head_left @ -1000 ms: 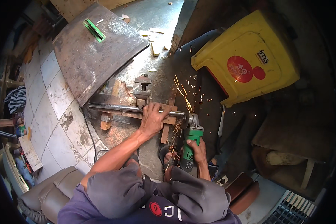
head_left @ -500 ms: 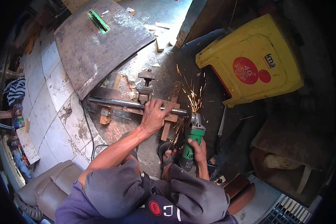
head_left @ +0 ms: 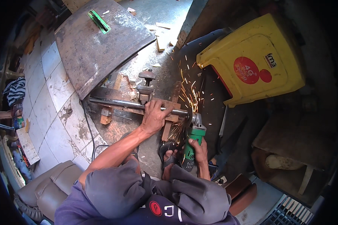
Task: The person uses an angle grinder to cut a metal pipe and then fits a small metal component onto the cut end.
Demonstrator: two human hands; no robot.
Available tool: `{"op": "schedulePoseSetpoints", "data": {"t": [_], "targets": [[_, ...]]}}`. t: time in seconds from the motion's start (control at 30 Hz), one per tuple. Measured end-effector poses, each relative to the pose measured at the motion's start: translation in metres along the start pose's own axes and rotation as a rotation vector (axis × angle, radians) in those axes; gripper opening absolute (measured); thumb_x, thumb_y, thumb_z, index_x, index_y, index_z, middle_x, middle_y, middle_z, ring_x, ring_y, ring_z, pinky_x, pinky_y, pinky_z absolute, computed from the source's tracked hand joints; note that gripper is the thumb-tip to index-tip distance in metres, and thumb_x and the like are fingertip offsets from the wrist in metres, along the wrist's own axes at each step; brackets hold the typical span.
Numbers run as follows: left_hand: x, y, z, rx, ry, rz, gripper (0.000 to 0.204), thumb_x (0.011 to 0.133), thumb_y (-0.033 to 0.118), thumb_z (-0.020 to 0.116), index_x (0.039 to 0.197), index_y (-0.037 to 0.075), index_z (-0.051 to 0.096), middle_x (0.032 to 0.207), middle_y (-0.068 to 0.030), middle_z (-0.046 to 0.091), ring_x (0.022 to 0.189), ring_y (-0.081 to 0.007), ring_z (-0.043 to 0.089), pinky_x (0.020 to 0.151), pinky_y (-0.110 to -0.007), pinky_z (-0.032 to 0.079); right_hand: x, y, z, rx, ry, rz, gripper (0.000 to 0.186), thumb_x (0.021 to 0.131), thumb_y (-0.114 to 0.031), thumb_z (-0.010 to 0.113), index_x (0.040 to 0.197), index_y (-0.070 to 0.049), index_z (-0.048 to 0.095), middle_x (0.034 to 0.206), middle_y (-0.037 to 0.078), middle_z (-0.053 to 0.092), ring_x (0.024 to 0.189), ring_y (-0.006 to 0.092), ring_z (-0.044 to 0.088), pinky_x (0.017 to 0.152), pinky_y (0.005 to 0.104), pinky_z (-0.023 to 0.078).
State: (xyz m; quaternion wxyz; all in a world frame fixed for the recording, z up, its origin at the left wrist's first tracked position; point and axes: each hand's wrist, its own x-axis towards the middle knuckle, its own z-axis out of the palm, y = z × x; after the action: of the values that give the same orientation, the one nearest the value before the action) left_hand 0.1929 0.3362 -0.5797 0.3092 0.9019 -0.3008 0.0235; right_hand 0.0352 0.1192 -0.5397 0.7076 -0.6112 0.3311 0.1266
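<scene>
"Where is the metal pipe [head_left: 116,103]?"
"Over wooden pieces [head_left: 166,132], right end at the sparking grinder [head_left: 197,135]. The left hand [head_left: 154,117] grips the pipe; the right hand [head_left: 199,152] grasps the grinder."
"Handling?"
"Probably stiff, slick, hot near the sparks; safer held farther left. Dark floor [head_left: 214,117] separates grinder from the yellow stool's [head_left: 278,80] edge."

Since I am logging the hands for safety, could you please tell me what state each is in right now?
Left hand: closed over the metal bar, holding it.
Right hand: closed around the green angle grinder, holding it.
</scene>
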Motion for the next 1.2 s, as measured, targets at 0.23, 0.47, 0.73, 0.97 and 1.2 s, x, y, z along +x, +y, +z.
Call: {"op": "schedulePoseSetpoints", "data": {"t": [0.23,0.47,0.73,0.97,1.2], "targets": [[0.003,0.001,-0.001,0.003,0.004,0.021,0.048,0.081,0.005,0.067,0.127,0.019,0.072,0.111,-0.0106,0.057,0.113,-0.0313,0.053,0.095,-0.047,0.038,-0.005,-0.013,0.003,-0.036,0.013,0.01,0.045,0.09,-0.027,0.068,0.125,-0.001,0.057,0.094,0.01,0.067,0.071,0.0207,0.071,0.063,0.0348,0.059],[0.005,0.004,-0.002,-0.039,0.028,0.001,0.036,0.088,0.015,0.073,0.123,0.015,0.07,0.112,-0.0087,0.06,0.113,-0.0295,0.055,0.094,-0.046,0.037,-0.003,-0.004,-0.002,-0.071,0.015,-0.036,0.046,0.09,-0.025,0.07,0.125,0.001,0.056,0.094,0.012,0.068,0.073,0.0212,0.071,0.065,0.035,0.059],[0.006,0.003,-0.002,-0.036,0.051,-0.005,0.027,0.09,0.017,0.072,0.117,0.014,0.07,0.112,-0.0065,0.062,0.112,-0.0283,0.055,0.094,-0.045,0.037,-0.005,-0.006,0.002,0.015,-0.015,0.033,0.044,0.09,-0.025,0.07,0.121,0.002,0.056,0.093,0.013,0.068,0.073,0.0226,0.073,0.064,0.0349,0.059],[0.008,0.004,-0.001,-0.039,0.071,0.0,0.027,0.091,0.016,0.072,0.117,0.013,0.07,0.111,-0.0062,0.062,0.111,-0.028,0.056,0.095,-0.045,0.038,-0.006,0.001,-0.002,-0.004,0.002,0.024,0.046,0.091,-0.025,0.071,0.125,0.002,0.055,0.095,0.012,0.068,0.075,0.0226,0.073,0.065,0.0354,0.059],[0.009,0.004,-0.001,-0.046,0.104,0.008,0.028,0.09,0.015,0.073,0.117,0.012,0.069,0.11,-0.0061,0.063,0.11,-0.0286,0.056,0.096,-0.045,0.04,-0.006,0.0,0.0,-0.052,0.018,-0.002,0.046,0.091,-0.028,0.069,0.125,0.0,0.057,0.094,0.011,0.068,0.074,0.0203,0.07,0.066,0.0343,0.058]]}}
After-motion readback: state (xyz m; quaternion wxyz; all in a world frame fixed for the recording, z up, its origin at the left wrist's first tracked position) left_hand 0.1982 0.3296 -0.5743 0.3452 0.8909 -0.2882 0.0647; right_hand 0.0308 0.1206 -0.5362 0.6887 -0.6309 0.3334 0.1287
